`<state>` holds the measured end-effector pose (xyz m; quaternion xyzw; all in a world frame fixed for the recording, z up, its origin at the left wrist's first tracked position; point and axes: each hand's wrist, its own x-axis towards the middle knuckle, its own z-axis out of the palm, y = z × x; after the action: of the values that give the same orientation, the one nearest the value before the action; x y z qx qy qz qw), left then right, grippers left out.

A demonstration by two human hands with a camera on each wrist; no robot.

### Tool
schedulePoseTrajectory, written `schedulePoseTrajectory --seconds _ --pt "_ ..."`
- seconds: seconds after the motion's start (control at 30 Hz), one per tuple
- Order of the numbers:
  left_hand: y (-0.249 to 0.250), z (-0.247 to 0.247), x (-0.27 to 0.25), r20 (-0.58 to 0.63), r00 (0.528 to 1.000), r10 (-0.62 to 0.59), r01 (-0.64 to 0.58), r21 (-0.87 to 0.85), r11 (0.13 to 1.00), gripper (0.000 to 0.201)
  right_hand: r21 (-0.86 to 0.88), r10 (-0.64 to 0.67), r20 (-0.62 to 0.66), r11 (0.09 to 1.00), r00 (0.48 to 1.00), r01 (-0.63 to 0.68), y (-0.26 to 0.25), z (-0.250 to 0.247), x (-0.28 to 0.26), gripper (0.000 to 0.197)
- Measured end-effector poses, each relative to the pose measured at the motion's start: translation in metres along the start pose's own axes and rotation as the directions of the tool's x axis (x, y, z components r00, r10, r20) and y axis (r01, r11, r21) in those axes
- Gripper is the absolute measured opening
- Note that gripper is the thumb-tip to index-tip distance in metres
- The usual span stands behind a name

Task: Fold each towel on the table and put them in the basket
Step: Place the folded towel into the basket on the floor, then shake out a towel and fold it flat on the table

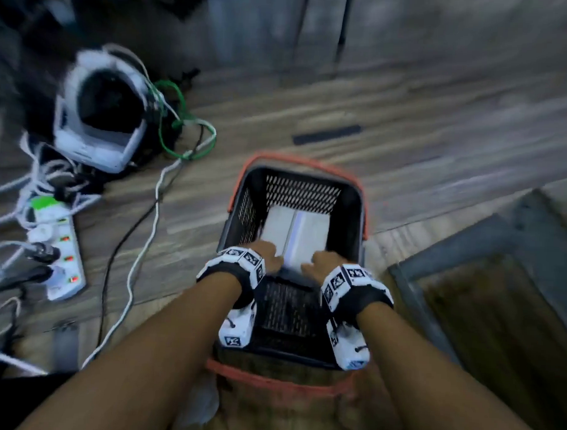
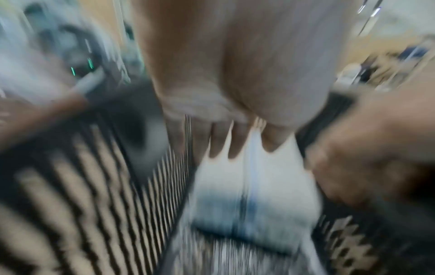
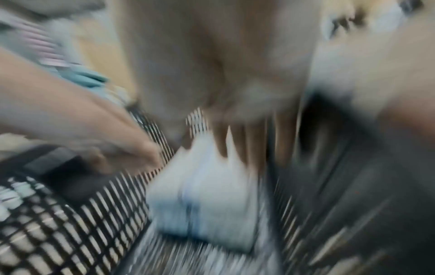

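Note:
A black mesh basket (image 1: 353, 214) with red handles (image 1: 279, 159) stands on the wood floor. Inside lies a folded white towel (image 1: 297, 234) with a pale blue stripe down its middle. Both of my hands reach in over the near rim. My left hand (image 1: 269, 254) touches the towel's near left corner and my right hand (image 1: 319, 264) its near right corner. In the blurred left wrist view, straight fingers (image 2: 226, 141) rest on the towel (image 2: 254, 186). In the right wrist view, fingers (image 3: 254, 147) likewise lie straight on the towel (image 3: 204, 204).
Left of the basket lie a white power strip (image 1: 62, 255), tangled cables (image 1: 140, 242) and a white headset-like device (image 1: 99, 112). A grey metal frame (image 1: 467, 253) stands close on the right. A black strip (image 1: 326, 135) lies on the floor beyond the basket.

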<state>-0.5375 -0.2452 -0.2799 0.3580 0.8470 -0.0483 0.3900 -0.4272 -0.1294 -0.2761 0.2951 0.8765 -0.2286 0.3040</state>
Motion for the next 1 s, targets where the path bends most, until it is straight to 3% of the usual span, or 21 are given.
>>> schedulePoseTrajectory --seconds 0.1,0.2,0.33,0.5,0.7,0.9,1.0 --pt "0.012 -0.054 -0.055 -0.112 0.993 0.025 -0.026 -0.01 1.0 0.05 0.009 -0.028 -0.004 1.0 1.0 0.028 0.002 -0.047 -0.055 0.045" --pt "0.038 -0.113 -0.125 -0.293 0.953 0.074 -0.07 0.023 0.997 0.044 -0.009 -0.069 -0.125 0.998 0.99 0.068 0.002 -0.114 -0.127 0.046" --pt "0.086 -0.177 -0.23 -0.504 0.85 0.152 -0.146 0.05 0.988 0.036 -0.005 -0.086 -0.362 0.996 0.928 0.09 0.005 -0.191 -0.24 0.042" --pt "0.146 -0.218 -0.346 -0.626 0.725 0.288 -0.253 0.148 0.956 0.039 -0.024 -0.123 -0.542 0.991 0.831 0.13 0.02 -0.238 -0.379 0.045" --pt "0.221 -0.217 -0.431 -0.612 0.607 0.507 -0.39 0.326 0.861 0.041 -0.014 -0.047 -0.633 0.999 0.773 0.049 0.059 -0.235 -0.497 0.043" --pt "0.286 -0.193 -0.454 -0.52 0.538 0.663 -0.499 0.438 0.748 0.039 0.097 0.114 -0.674 0.993 0.73 -0.066 0.106 -0.202 -0.57 0.042" --pt "0.32 -0.175 -0.457 -0.463 0.482 0.744 -0.555 0.495 0.668 0.037 0.188 0.235 -0.657 0.971 0.717 -0.147 0.137 -0.18 -0.599 0.039"
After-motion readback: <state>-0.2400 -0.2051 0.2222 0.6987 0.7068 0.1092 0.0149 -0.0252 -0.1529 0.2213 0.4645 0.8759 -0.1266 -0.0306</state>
